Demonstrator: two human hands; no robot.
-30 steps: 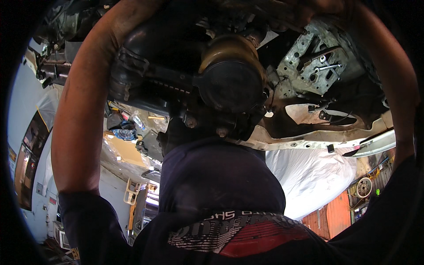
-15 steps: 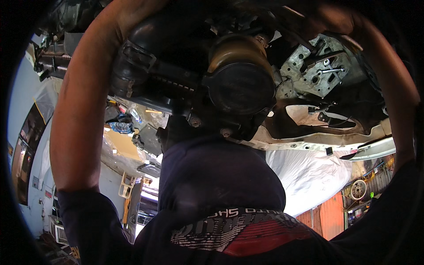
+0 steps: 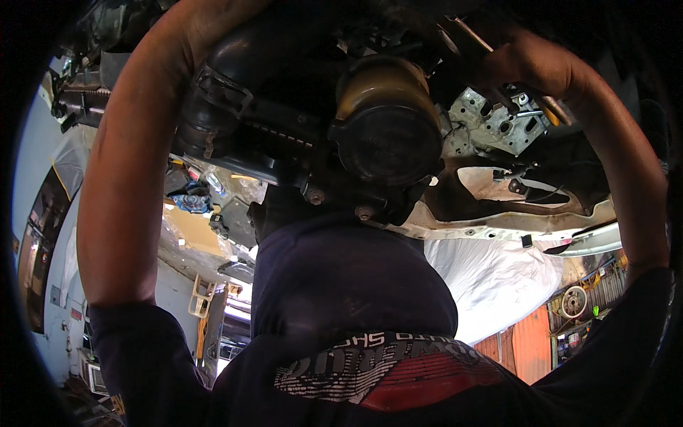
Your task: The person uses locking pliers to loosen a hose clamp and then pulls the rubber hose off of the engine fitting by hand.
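Observation:
My right hand (image 3: pixel 530 65) is closed around a long metal tool (image 3: pixel 469 34). Thin shiny bars of it stick out past the fingers, and rod-like ends show below the palm; its exact kind is unclear. Behind and below this hand lies a grey metal plate with holes (image 3: pixel 509 132), partly covered by hand and tool. My left forearm (image 3: pixel 131 171) reaches up past a black hose (image 3: pixel 238 60) with a clamp (image 3: pixel 224 89), and the left hand is beyond the upper edge. Between my arms sits an amber-brown container (image 3: pixel 384 80) with a round black cap (image 3: pixel 388 142).
A pale body panel edge (image 3: pixel 491 233) and a dark crossbar with bolts (image 3: pixel 249 167) run in front of my torso. White sheeting (image 3: pixel 491 285) hangs at the right. Cardboard (image 3: pixel 196 228) and clutter lie at the left. The upper engine bay is very dark.
My right hand has come down and toward the middle with the tool, now covering more of the holed plate. The left arm has barely moved.

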